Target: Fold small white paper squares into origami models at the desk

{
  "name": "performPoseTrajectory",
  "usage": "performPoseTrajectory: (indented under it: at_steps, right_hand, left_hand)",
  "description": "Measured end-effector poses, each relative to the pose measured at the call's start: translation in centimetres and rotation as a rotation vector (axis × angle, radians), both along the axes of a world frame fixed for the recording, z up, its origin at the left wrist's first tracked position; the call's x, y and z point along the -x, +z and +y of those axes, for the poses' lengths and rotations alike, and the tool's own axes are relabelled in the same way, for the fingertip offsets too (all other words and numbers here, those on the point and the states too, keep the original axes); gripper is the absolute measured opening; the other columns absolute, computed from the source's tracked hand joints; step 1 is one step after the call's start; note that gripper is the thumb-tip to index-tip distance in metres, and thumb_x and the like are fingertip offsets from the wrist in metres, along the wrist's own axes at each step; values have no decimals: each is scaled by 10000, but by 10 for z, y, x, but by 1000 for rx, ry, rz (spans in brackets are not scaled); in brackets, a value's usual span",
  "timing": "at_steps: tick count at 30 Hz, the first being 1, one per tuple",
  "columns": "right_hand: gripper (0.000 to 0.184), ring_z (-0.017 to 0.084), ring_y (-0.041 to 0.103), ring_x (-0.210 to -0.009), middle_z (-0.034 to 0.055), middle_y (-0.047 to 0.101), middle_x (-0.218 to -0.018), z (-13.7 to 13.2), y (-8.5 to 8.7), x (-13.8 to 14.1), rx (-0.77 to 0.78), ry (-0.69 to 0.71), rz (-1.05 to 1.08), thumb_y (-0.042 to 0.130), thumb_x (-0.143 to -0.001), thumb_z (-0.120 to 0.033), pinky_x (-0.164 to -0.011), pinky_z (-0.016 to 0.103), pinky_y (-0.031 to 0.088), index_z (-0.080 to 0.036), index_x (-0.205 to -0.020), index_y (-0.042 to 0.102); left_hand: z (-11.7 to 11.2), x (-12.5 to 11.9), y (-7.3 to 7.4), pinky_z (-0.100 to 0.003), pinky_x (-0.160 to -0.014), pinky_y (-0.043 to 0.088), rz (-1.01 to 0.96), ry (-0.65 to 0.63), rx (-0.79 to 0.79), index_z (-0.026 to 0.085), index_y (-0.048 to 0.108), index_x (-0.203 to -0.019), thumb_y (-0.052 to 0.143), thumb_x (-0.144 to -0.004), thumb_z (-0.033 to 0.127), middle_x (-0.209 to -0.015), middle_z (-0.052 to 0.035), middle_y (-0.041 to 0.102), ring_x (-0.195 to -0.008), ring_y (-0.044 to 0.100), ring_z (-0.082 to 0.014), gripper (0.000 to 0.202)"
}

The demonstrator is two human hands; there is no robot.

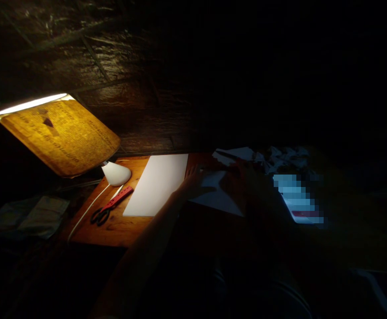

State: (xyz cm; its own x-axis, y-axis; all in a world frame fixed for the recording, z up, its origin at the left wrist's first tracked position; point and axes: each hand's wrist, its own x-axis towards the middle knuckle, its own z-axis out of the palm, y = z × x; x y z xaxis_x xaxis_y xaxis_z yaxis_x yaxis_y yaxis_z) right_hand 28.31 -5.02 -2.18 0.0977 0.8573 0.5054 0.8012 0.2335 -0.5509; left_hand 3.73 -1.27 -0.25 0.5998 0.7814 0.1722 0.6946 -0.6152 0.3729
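A sheet of white paper lies on the wooden table before me, in dim light. My left hand rests flat at its left edge, fingers stretched out and thumb apart. At the right side of that sheet is my right hand, in deep shadow; its fingers are too dark to make out. Beside my left hand lies another white sheet, brightly lit. Scissors with black handles lie left of it, next to a red strip with holes.
A lit lamp with a yellow printed shade and a white base stands at the left. Crumpled paper pieces lie at the back right. A glowing screen sits right of my hands. A dark tiled wall rises behind.
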Motion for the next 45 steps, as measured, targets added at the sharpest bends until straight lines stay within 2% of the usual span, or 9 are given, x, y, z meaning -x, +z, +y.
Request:
performPoseTrajectory:
  at_steps: [6,11,16,22,27,32,36,41,45]
  right_hand:
    - [233,362,663,-1137,199,728,-1231,0,2,-1,13,24,-17,617,-915,-292,-1018,565,535,-184,-1066,757]
    - [204,336,662,-1154,160,747,-1182,0,3,2,-21,45,-8,625,-943,-353,-1042,540,530,-218,-994,769]
    - [200,342,686,-1067,150,758,-1123,-4,8,5,37,48,-17,711,-897,-389,-995,544,542,-218,-981,770]
    - [47,319,708,-1038,109,773,-1017,-1,11,4,57,73,66,692,-856,-242,-972,505,551,-235,-857,738]
    - [68,282,718,-918,80,781,-924,-3,19,5,95,137,128,671,-830,-202,-895,452,564,-241,-820,726]
    - [53,302,709,-894,93,786,-925,-18,39,8,123,86,123,686,-854,-240,-851,452,561,-254,-831,732]
    - [91,307,710,-898,102,783,-965,-29,53,10,151,66,103,671,-895,-278,-841,455,554,-259,-912,758]
    - [105,304,702,-871,101,771,-931,-30,51,11,164,82,139,666,-887,-313,-807,443,561,-250,-902,748]
    - [92,294,703,-917,108,768,-966,-26,47,13,146,95,203,639,-868,-303,-846,446,566,-239,-852,702]
  left_hand:
    - [4,2,-4,-639,-1231,413,-32,-14,-2,251,616,-1430,876,-819,553,-1494,-163,544,-1438,506,-407,730]
    - [9,4,-8,-595,-1205,462,-105,-6,-28,292,679,-1350,843,-877,431,-1407,-112,596,-1377,561,-345,519]
    - [6,-1,-3,-580,-1185,481,-146,26,-3,277,736,-1258,853,-857,353,-1343,-109,640,-1336,581,-340,425]
    - [3,-4,3,-569,-1176,480,-184,38,24,267,729,-1207,762,-893,227,-1282,-85,682,-1305,599,-319,318]
    - [2,-4,1,-560,-1177,462,-203,97,8,207,619,-1375,761,-864,223,-1392,-132,634,-1352,557,-355,530]
    - [11,-1,-11,-572,-1165,457,-380,266,-23,214,526,-1454,756,-878,271,-1439,-159,611,-1364,544,-358,622]
    - [20,0,-19,-476,-1118,500,-581,274,58,211,541,-1385,731,-863,209,-1394,-150,621,-1314,589,-302,555]
    - [26,0,-22,-381,-917,567,-735,269,182,205,557,-1316,725,-848,164,-1155,-91,670,-1047,669,-239,499]
    - [27,2,-21,-361,-923,563,-895,280,266,236,552,-1307,742,-811,143,-1196,-79,672,-1062,675,-217,539]
